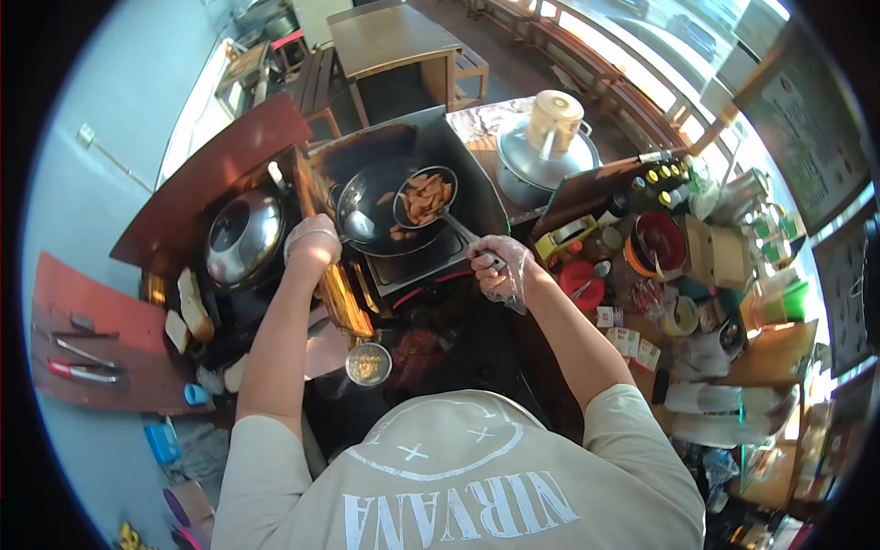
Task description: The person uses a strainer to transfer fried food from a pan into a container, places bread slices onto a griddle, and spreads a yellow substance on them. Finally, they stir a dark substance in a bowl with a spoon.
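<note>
The wok (370,186) is dark, smooth-looking metal; the strainer (455,187) over it has a shiny metal rim. At left, the domed lid (246,236) is glossy metal. The wooden plank (346,307) looks glossy and streaked. The glove (515,282) on the right grip (495,258) is clear, crinkled plastic; the near shirt (458,449), matt cloth.

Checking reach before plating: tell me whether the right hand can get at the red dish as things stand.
Probably not without letting go: the right hand grips the strainer handle, though the red dish lies close beside it.
</note>
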Demonstrator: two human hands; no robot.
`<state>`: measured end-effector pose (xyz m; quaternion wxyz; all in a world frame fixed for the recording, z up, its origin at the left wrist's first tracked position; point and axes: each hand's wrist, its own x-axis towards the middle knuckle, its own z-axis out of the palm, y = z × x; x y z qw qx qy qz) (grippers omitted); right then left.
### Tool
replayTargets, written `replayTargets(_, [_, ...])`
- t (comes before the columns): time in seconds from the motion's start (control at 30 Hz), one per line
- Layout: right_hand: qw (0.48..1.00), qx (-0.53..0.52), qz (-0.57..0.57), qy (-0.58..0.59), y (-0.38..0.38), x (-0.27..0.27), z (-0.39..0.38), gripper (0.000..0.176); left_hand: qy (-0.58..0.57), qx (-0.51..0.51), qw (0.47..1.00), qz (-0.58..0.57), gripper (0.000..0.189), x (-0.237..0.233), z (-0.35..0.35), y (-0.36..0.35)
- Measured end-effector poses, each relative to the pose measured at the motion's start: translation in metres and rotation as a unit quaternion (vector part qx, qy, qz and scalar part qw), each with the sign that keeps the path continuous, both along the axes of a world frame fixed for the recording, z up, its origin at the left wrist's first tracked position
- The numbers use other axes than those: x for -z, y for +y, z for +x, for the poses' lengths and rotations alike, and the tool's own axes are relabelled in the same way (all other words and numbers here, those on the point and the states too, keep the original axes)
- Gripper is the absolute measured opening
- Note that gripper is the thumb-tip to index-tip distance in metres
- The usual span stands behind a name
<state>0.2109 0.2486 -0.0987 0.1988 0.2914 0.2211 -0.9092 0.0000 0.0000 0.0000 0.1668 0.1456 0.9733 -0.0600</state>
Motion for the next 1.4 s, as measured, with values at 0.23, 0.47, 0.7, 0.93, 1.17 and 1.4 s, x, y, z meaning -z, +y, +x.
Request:
replayTargets(0.23, [0.999, 0.005, -0.016, 0.03, 0.006, -0.017, -0.004, 0.016, 0.044, -0.055, 0.989, 0.133, 0.019, 0.077, -0.005, -0.009])
replayTargets(0.47, [1.0, -0.029, -0.011, 0.004, 0.012, -0.027, 0.002, 0.017, 0.137, -0.008, 0.971, 0.195, 0.021, 0.194, -0.027, 0.0])
replayTargets(0.7, [1.0, -0.02, -0.014, -0.007, 0.003, -0.034, 0.003, 0.021, 0.078, 0.094, 0.986, 0.111, 0.022, 0.205, -0.035, 0.015])
replayTargets(0.93, [0.999, -0.02, -0.029, -0.005, 0.0, -0.037, 0.011, 0.018, 0.139, 0.164, 0.974, 0.063, 0.023, 0.186, -0.041, 0.003])
replayTargets(1.17, [1.0, -0.02, -0.019, 0.01, 0.001, -0.028, 0.009, 0.017, 0.223, 0.189, 0.954, 0.061, 0.022, 0.161, -0.047, -0.023])
replayTargets(1.4, [0.997, -0.009, -0.064, 0.047, 0.001, 0.011, -0.013, 0.018, 0.143, 0.061, 0.964, 0.214, 0.02, 0.077, -0.002, -0.033])
